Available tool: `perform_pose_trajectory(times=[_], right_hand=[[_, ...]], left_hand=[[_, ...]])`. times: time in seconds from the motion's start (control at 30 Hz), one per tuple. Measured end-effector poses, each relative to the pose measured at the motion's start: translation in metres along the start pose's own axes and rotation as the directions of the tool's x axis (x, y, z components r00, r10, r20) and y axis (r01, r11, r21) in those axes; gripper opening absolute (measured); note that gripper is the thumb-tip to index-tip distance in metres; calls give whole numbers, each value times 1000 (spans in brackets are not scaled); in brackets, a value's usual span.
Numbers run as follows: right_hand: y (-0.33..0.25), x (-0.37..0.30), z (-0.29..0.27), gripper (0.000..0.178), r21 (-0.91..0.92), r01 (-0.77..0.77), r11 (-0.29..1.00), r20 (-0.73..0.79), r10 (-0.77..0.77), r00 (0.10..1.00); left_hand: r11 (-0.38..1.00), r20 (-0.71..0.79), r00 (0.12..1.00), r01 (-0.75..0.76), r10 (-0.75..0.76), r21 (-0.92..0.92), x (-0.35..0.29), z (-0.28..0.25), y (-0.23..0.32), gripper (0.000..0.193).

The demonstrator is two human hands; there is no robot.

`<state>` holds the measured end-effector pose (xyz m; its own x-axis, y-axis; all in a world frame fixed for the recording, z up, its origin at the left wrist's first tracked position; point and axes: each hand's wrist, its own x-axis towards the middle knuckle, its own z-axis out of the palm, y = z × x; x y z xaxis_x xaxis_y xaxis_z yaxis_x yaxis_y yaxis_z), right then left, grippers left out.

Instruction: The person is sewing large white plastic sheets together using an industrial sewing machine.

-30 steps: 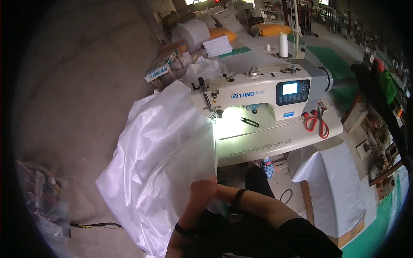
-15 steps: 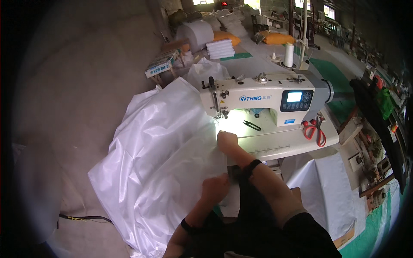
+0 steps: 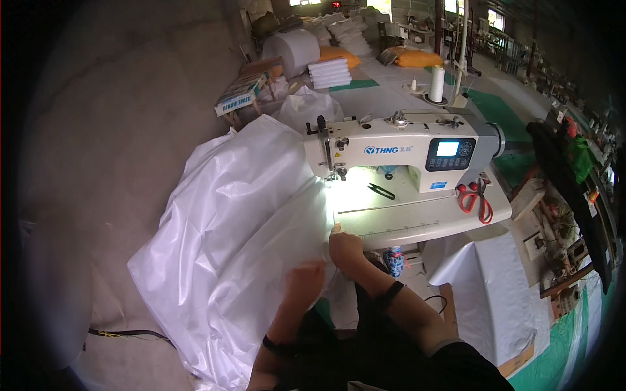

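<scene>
Both hands grasp the white fabric (image 3: 235, 221) edge just before the sewing machine (image 3: 404, 146): left hand (image 3: 305, 279) nearer, right hand (image 3: 344, 246) at the table (image 3: 424, 221) rim.

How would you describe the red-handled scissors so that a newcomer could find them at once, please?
Start at the white sewing machine on its pale table. Right of its control panel, near the table's right edge, lie the red-handled scissors. The small black snips under the machine's arm are dark and thinner.
</scene>
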<state>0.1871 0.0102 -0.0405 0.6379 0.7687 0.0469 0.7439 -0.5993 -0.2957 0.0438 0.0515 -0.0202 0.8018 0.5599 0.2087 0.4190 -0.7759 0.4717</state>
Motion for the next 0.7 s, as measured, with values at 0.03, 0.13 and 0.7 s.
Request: perform_pose_trajectory(times=[0.03,0.13,0.7], right_hand=[[1,-2,1,44,-45,39,998,-50,-41,998],[2,-2,3,41,-83,61,995,-78,-67,995],[15,74,2,10,34,110,993,-178,-102,979]], left_hand=[[997,-167,985,-25,38,80,0,-6,-9,19],[976,-263,961,-25,82,214,8,-23,-46,22],[856,-119,976,217,-182,469,128,-26,-149,53]])
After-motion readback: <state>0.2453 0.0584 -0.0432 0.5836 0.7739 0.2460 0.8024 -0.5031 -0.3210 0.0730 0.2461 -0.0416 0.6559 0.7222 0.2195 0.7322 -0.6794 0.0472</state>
